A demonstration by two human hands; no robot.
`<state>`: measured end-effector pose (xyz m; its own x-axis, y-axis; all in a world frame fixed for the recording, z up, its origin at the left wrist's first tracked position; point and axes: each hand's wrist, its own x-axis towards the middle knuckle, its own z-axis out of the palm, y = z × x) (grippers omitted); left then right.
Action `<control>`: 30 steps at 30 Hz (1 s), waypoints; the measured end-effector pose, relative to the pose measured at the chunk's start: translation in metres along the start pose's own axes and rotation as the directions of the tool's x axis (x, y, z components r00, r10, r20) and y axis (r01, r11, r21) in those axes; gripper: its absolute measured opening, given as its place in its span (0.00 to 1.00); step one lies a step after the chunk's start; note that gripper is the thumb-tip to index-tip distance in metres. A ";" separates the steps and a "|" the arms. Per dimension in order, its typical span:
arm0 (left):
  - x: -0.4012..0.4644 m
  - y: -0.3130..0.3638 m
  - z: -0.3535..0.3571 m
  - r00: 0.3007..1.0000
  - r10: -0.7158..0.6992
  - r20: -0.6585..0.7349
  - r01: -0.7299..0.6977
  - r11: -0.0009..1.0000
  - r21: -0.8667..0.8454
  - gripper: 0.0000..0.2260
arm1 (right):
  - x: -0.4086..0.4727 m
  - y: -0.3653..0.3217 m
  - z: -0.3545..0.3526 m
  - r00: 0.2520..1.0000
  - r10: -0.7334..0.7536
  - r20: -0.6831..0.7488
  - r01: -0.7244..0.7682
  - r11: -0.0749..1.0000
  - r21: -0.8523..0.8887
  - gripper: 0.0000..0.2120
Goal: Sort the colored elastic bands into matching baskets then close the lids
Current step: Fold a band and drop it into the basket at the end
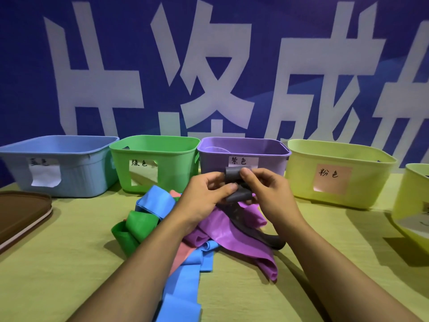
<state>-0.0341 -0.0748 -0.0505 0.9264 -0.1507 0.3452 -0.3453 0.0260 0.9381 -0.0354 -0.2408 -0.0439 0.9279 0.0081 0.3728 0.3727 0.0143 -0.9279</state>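
Head view: hands at centre.
Left hand [204, 194]: pinching dark grey elastic band [234, 182].
Right hand [267, 191]: pinching same band, purple plastic basket [243, 154] at 12 o'clock.

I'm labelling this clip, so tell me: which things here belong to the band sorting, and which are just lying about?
Part of the job:
grey band, held by left hand and right hand
blue band, green band, purple band, pink band
blue basket, green basket, purple basket, basket labelled pink
brown lid

Just there:
banner
tablecloth
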 end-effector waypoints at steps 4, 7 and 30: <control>0.000 0.001 0.000 1.000 0.000 -0.008 0.000 1.000 -0.009 0.12 | 0.000 0.002 -0.001 0.999 -0.025 0.044 0.023 0.999 0.029 0.07; 0.001 0.001 -0.001 1.000 0.013 -0.018 -0.013 1.000 -0.006 0.13 | 0.001 0.003 0.000 0.997 -0.027 0.065 0.025 0.999 0.033 0.09; -0.002 0.006 -0.001 0.997 0.044 -0.057 -0.042 0.999 0.032 0.13 | -0.004 -0.006 0.000 0.991 0.132 0.034 -0.134 0.989 0.063 0.21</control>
<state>-0.0374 -0.0731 -0.0458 0.9175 -0.0923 0.3869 -0.3885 0.0008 0.9215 -0.0413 -0.2414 -0.0397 0.9679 0.0441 0.2473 0.2436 0.0762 -0.9669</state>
